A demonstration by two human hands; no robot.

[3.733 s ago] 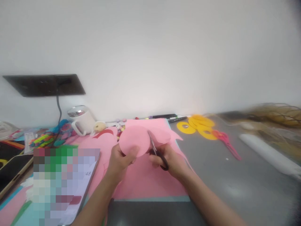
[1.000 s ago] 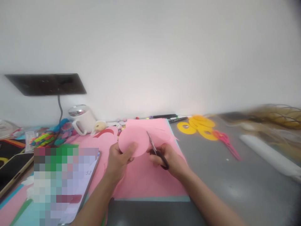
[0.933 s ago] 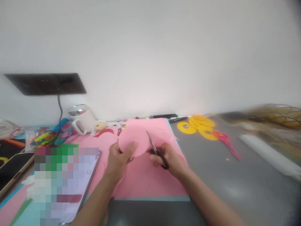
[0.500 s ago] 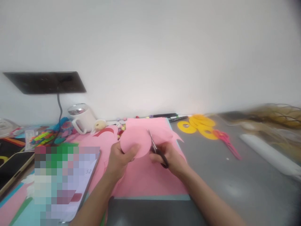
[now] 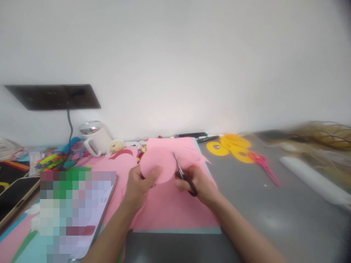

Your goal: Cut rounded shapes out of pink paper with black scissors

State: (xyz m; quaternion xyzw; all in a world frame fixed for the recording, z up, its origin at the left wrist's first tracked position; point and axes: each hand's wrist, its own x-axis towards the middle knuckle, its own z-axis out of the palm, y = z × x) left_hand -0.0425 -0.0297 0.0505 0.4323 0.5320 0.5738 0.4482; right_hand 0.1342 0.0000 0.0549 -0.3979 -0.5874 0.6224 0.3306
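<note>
A pink paper circle (image 5: 157,162) is pinched in my left hand (image 5: 141,184), the thumb lying across its front. My right hand (image 5: 196,180) grips black-handled scissors (image 5: 182,173), with the blades pointing up and left along the circle's right edge. Whether the blades touch the paper I cannot tell. Beneath both hands lie pink paper sheets (image 5: 178,215), with a light-blue sheet edge showing at the front. Some fingers of both hands are hidden behind what they hold.
Yellow paper rings (image 5: 238,146) lie right of the pink sheets, beside pink scissors (image 5: 267,170). A white roll (image 5: 315,180) rests farther right. On the left are a white mug (image 5: 95,138), a partly pixelated tablet (image 5: 93,215) and a phone (image 5: 16,199). Pens (image 5: 192,134) lie along the wall.
Both hands, the paper circle and the scissors stay almost in place. The number on the tablet screen has gone from 52 to 53.
</note>
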